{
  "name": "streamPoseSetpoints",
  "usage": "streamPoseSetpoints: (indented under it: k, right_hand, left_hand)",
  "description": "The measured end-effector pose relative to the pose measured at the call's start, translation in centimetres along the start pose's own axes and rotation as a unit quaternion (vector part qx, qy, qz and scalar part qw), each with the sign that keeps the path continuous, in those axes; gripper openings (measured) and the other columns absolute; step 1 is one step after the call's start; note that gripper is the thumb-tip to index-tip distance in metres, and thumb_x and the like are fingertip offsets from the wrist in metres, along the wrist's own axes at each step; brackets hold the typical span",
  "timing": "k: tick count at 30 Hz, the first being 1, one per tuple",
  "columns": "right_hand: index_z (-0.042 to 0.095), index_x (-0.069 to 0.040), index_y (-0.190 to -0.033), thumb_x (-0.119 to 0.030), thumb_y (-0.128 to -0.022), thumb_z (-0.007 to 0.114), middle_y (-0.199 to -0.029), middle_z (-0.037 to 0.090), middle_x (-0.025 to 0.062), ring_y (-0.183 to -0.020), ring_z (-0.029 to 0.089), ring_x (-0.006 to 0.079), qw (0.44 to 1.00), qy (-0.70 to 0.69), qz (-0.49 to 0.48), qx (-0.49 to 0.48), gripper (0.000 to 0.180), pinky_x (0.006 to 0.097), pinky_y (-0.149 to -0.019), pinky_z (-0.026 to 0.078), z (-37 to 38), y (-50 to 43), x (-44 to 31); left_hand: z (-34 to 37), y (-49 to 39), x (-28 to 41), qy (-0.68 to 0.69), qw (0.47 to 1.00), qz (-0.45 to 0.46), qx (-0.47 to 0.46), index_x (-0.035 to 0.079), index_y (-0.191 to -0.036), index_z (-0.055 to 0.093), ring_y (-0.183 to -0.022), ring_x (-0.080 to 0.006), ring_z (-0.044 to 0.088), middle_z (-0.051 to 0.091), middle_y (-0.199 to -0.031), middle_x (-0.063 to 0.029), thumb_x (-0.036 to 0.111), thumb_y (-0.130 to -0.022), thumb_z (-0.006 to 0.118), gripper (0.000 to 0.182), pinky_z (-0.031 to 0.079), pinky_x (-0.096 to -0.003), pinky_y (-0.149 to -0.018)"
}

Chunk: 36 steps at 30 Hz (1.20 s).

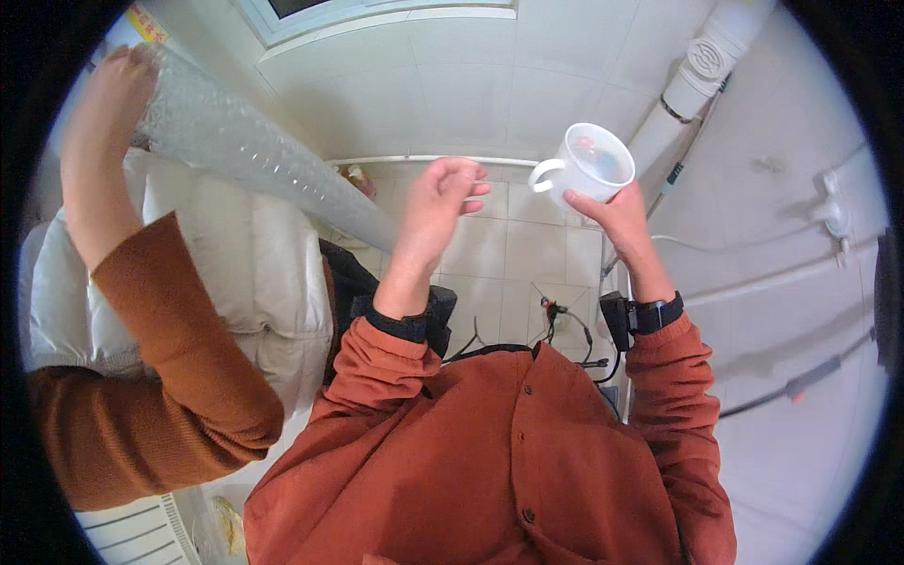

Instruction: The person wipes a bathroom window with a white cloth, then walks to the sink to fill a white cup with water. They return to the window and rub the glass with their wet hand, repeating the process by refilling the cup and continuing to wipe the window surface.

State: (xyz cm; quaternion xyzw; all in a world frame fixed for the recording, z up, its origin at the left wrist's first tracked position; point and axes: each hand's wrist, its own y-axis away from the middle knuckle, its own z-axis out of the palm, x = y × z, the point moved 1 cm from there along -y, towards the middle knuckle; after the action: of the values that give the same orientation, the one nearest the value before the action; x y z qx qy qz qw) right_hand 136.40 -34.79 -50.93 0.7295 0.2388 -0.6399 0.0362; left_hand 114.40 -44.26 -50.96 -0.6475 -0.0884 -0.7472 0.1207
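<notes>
My right hand [614,212] grips a white mug [593,166] from its lower right side. The mug is tilted, its handle points left, and a liquid with a bluish and pinkish tint shows inside. To the left of the mug, my left hand [446,194] is raised over the tiled floor with its fingers loosely curled and nothing seen in them. Both my wrists wear black straps with black devices.
At the left a person's bare forearm [106,162] reaches to a long roll of clear bubble wrap [254,148], beside a white padded garment [212,261]. Cables [554,311] lie on the floor tiles. A white drainpipe [657,134] and a thin wall pipe [431,159] run along the walls.
</notes>
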Motion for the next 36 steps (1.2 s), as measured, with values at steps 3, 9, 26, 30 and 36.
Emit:
streamPoseSetpoints:
  k: [3,9,26,30,36]
  right_hand:
    - [0.052,-0.004,-0.122,-0.017,-0.064,0.082,-0.115,0.061,0.0090,-0.106,0.058,0.0185,0.996,0.083,-0.022,0.021,0.067,0.0325,-0.092,0.045,-1.2,-3.1,1.5]
    - [0.046,-0.001,-0.124,-0.023,-0.062,0.084,-0.117,0.058,0.0121,-0.106,0.057,0.0220,0.995,0.100,0.001,-0.004,0.076,0.0340,-0.091,0.045,-3.0,-9.1,5.3]
    - [0.047,-0.002,-0.122,-0.027,-0.059,0.085,-0.117,0.057,0.0130,-0.108,0.056,0.0248,0.991,0.079,-0.057,-0.090,0.077,0.0375,-0.095,0.044,4.4,-31.5,7.2]
    - [0.046,-0.004,-0.123,-0.027,-0.061,0.084,-0.118,0.057,0.0117,-0.109,0.056,0.0238,0.987,0.022,-0.103,-0.121,0.076,0.0370,-0.095,0.043,7.5,-37.9,6.7]
    - [0.044,-0.002,-0.122,-0.030,-0.061,0.084,-0.116,0.057,0.0113,-0.108,0.056,0.0233,0.973,-0.048,-0.131,-0.182,0.079,0.0356,-0.093,0.044,13.6,-44.8,5.8]
  left_hand:
    - [-0.5,-2.8,0.3,-0.024,0.999,0.011,0.040,0.004,-0.102,0.060,-0.084,-0.0111,0.061,0.065,-0.097,-0.0046,0.020,-0.095,0.052,0.018,0.049,-0.0238,-0.069]
    - [0.7,-8.1,0.0,-0.068,0.994,0.045,0.075,0.004,-0.098,0.062,-0.074,-0.0062,0.057,0.064,-0.088,-0.0021,0.017,-0.094,0.055,0.015,0.045,-0.0208,-0.062]
    - [-5.4,-27.7,2.8,-0.040,0.979,0.079,0.185,0.001,-0.102,0.062,-0.074,-0.0087,0.060,0.065,-0.088,-0.0048,0.010,-0.090,0.058,0.015,0.047,-0.0217,-0.060]
    - [-8.1,-32.7,6.5,-0.056,0.970,0.112,0.209,0.001,-0.103,0.061,-0.076,-0.0096,0.060,0.064,-0.088,-0.0045,0.009,-0.089,0.058,0.016,0.048,-0.0225,-0.062]
    - [-10.3,-38.6,12.7,-0.152,0.963,0.182,0.125,0.000,-0.093,0.064,-0.071,-0.0125,0.061,0.065,-0.080,-0.0060,0.009,-0.083,0.063,0.013,0.048,-0.0248,-0.062]
